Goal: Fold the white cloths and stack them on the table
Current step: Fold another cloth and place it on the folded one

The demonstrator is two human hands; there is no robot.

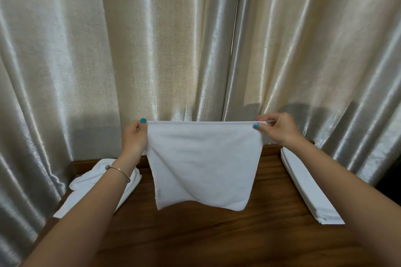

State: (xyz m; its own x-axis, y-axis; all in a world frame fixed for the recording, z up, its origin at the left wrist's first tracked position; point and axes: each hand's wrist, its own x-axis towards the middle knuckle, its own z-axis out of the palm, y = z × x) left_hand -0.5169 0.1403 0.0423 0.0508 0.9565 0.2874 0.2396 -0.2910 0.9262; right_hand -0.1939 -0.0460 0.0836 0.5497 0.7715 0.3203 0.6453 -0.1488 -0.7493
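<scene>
A white cloth [202, 162] hangs spread out in the air above the wooden table [195, 234]. My left hand [134, 136] pinches its top left corner and my right hand [276, 128] pinches its top right corner, so the top hem is stretched straight between them. The lower edge hangs loose just over the tabletop. A loose heap of unfolded white cloths [86, 188] lies on the table's left side, partly hidden by my left forearm. A neat stack of folded white cloths [308, 188] rests along the table's right edge.
Shiny cream curtains [173, 39] hang close behind the table and around both its sides. The table's back rim [271, 147] sits right against them. Bare wood shows in the middle and front of the table.
</scene>
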